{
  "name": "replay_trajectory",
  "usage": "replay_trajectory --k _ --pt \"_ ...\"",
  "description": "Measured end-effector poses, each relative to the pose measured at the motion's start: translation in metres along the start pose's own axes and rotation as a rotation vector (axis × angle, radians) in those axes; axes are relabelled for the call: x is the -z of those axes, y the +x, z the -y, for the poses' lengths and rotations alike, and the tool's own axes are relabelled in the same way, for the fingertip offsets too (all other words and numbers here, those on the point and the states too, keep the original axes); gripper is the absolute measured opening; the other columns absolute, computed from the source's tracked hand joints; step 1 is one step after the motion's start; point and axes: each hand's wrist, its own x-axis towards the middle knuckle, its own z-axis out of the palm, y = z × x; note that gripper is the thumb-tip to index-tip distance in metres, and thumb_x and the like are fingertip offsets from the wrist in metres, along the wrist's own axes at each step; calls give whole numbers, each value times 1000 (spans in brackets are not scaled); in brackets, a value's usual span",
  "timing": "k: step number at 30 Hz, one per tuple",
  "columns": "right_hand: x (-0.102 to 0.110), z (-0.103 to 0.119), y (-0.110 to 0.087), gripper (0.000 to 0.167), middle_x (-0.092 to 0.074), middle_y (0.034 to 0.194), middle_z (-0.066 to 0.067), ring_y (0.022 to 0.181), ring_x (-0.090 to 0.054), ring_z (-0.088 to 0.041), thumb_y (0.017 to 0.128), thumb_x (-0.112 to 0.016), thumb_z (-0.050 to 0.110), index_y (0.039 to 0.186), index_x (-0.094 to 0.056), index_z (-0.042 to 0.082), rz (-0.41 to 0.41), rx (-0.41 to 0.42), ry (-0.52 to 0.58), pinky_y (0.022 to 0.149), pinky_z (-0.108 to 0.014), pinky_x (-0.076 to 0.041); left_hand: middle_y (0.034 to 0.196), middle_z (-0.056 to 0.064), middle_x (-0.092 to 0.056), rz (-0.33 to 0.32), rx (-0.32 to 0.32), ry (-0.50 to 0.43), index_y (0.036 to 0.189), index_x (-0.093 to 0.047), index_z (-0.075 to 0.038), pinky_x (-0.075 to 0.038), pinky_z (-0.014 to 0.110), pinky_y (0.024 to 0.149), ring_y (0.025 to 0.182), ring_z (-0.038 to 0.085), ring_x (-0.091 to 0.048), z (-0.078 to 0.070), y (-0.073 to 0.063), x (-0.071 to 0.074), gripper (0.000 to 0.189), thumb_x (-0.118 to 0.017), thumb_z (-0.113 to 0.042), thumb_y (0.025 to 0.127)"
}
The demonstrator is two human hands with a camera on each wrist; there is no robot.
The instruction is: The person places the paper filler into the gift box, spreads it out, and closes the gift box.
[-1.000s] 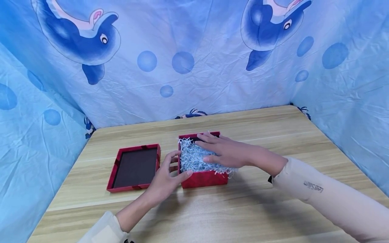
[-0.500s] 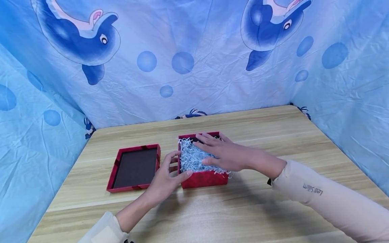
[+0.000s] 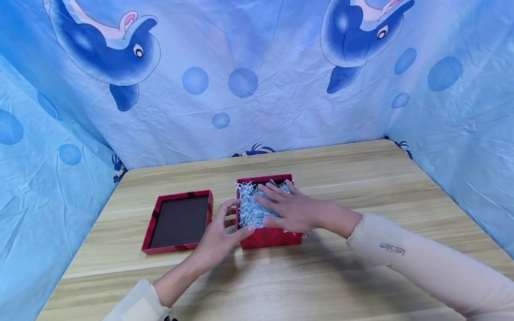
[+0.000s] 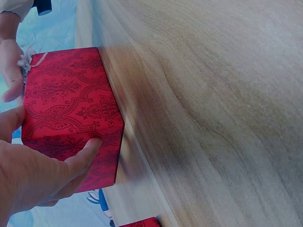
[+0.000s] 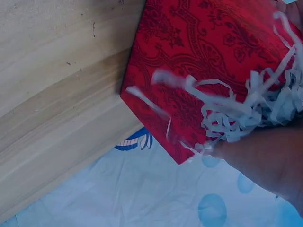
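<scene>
A red patterned gift box (image 3: 271,239) sits mid-table, filled with pale blue shredded paper (image 3: 250,210). My left hand (image 3: 220,238) holds the box at its near left corner, thumb at the front rim and fingers along the left side. In the left wrist view those fingers (image 4: 84,158) lie against the red wall. Spread over the shredded paper is my right hand (image 3: 295,211), fingers fairly straight and palm down. The right wrist view has loose paper strips (image 5: 227,113) hanging over the box's outer wall beside that hand (image 5: 265,161).
Left of the box lies its red lid (image 3: 172,249), dark inside facing up. The wooden table (image 3: 281,285) reaches back to a blue cloth backdrop (image 3: 273,120) printed with dolphins, which also stands along both sides.
My right hand has shifted slightly toward the near side with its fingers spread wider, and more paper shows at the back right. Strips over the front right are tucked in more. The left hand stays.
</scene>
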Motion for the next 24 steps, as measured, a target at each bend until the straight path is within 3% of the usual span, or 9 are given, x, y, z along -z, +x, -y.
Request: replay_trajectory --k 15,24 --pt "-2 1 16 69 2 162 3 148 5 -22 97 -29 62 155 -10 31 23 -3 -8 114 -59 5 139 4 -42 2 4 7 144 -32 -28 -48 46 97 125 27 -45 0 0 1 78 -77 -38 81" --pt "-4 0 30 70 0 162 1 148 2 -24 96 -32 62 155 -9 31 39 -22 -98 114 -61 -3 139 4 -42 6 7 -1 144 -32 -28 -48 46 96 125 29 -47 2 1 1 80 -77 -42 80"
